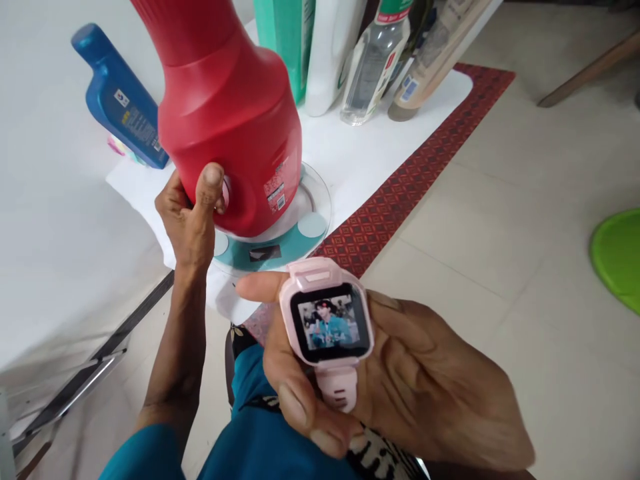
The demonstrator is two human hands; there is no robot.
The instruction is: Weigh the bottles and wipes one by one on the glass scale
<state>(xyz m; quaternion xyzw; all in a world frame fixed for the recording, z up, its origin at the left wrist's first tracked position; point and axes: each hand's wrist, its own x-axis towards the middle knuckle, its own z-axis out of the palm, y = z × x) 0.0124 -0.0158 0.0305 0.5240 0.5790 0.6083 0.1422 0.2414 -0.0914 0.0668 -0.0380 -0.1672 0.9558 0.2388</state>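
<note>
My left hand (pixel 193 217) is closed round the handle of a large red plastic jug (pixel 235 127), thumb through the grip hole. The jug tilts a little over a round glass scale (pixel 300 247) with a teal front and a dark display; whether its base rests on the glass I cannot tell. Nearer to me, my right hand (pixel 400 373) holds a pink smartwatch (pixel 330 327), palm up, with fingers curled about its case and strap. Its lit screen shows a picture of a person and a time readout, partly blurred.
Behind the jug stand a blue bottle (pixel 123 100), a green container (pixel 285 40), a white bottle (pixel 333 57), a clear bottle (pixel 373 73) and a beige tube (pixel 425 60). White sheeting (pixel 360 157) lies over a red patterned cloth (pixel 395 200). A green round seat (pixel 620 260) is at right.
</note>
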